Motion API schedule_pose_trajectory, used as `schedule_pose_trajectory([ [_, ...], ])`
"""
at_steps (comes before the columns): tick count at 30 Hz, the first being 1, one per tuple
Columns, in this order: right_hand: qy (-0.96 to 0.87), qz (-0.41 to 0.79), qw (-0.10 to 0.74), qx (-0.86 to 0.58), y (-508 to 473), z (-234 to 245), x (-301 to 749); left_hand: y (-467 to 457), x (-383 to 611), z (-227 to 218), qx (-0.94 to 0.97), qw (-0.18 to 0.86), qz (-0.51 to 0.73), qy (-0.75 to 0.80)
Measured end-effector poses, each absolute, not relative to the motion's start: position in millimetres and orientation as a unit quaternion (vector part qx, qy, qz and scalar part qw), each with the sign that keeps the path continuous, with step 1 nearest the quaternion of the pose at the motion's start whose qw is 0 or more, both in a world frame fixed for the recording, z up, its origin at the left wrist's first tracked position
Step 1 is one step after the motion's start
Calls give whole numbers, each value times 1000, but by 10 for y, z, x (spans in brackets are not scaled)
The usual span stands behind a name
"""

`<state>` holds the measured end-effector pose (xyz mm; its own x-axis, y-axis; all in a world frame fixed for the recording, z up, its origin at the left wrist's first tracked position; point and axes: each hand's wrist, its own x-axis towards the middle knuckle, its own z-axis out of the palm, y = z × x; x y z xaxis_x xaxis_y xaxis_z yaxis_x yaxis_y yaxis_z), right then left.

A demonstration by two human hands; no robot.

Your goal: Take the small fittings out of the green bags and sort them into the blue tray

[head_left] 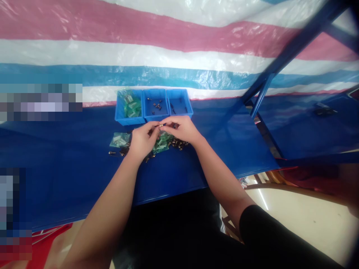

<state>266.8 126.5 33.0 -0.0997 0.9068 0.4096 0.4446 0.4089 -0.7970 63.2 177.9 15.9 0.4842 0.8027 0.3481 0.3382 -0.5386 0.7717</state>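
Note:
A small shiny metal part (161, 125) is pinched between the fingertips of both hands, just in front of the blue bins; its exact kind is too small to make out. My left hand (142, 141) is closed on its left side, and my right hand (182, 129) is closed on its right. Below them on the table lie a green plastic bag (162, 143) of pale pieces and a pile of dark metal fittings (179, 144). To the left of my left hand are another green bag (120, 140) and a single bolt-like piece (112, 152). My hands partly cover the piles.
Three blue bins stand in a row behind my hands. The left bin (130, 121) holds green bags, the middle bin (155, 93) several small metal parts, the right bin (179, 95) a few dark pieces. Blue metal posts (262, 93) rise at the right of the blue table (84, 168).

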Motion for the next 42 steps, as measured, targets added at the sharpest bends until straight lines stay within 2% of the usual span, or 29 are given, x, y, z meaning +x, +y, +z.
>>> schedule_pose_trajectory([
  [10, -683, 255, 480, -488, 1246, 352, 2692, 1741, 638, 228, 804, 309, 368, 352],
  [42, -686, 270, 444, -510, 1235, 352, 2680, 1737, 631, 255, 801, 286, 365, 378],
])
